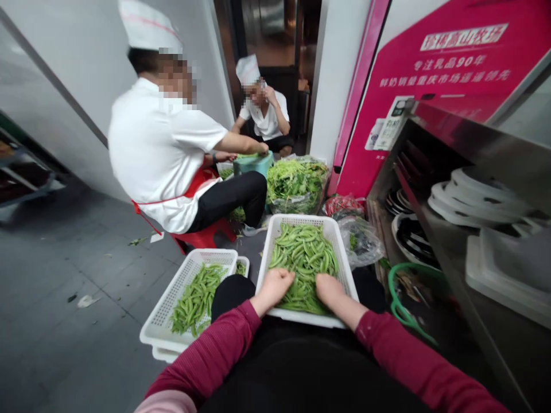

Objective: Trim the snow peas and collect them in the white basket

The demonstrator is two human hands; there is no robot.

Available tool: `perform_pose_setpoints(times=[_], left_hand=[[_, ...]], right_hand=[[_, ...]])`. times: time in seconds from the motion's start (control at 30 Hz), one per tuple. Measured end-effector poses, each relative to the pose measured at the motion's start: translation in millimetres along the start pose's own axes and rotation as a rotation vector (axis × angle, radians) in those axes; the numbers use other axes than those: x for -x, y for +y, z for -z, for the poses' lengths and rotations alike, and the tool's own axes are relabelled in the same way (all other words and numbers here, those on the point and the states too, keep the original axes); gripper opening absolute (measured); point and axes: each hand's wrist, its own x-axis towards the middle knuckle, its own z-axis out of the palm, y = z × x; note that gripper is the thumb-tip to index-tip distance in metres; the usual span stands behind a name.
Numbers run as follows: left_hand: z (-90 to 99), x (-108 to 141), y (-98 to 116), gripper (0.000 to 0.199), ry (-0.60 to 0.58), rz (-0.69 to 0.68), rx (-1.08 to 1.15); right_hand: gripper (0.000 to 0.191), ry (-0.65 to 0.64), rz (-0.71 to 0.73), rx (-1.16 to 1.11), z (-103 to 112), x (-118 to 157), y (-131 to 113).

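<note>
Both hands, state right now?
Left hand: curled closed over the green pods in the white basket; can't tell if it holds one.
Right hand: also curled closed, over the same pods; any grip is hidden.

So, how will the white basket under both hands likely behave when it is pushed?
The white basket looks stiff, having straight molded walls. It might tip, seemingly propped on the lap. The loose green pods inside would probably shift.
</note>
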Motion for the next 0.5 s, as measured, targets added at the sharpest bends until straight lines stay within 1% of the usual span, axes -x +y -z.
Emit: perform_pose_setpoints(times=[0.03,0.13,0.23,0.3,0.4,0.5], left_hand=[[-1.7,1.1,-1.1,0.036,-0.032,-0.014,-0.021],[-8.0,3.0,-4.7,0.032,-0.061,-0.074,-0.043],[-14.6,5.6,-6.3,0.030,-0.069,-0.081,-0.049],[-18.3,7.6,-6.3,0.029,-0.090,-0.075,-0.056],[-20.6,9.3,-6.2,0.027,-0.120,-0.103,-0.093],[-20.0,9.2,-5.1,0.023,-0.141,-0.153,-0.159]], right_hand=[[0.017,-0.007,0.023,0.065,-3.3,-0.7,-3.5],[0.029,-0.009,0.079,0.220,-6.9,-2.0,-8.5],[0.033,-0.014,0.104,0.312,-7.4,-0.2,-9.5],[0.033,-0.023,0.108,0.332,-6.4,1.9,-11.0],[0.029,-0.033,0.087,0.311,4.6,4.0,-12.9],[0.021,-0.040,0.035,0.242,30.0,6.2,-7.3]])
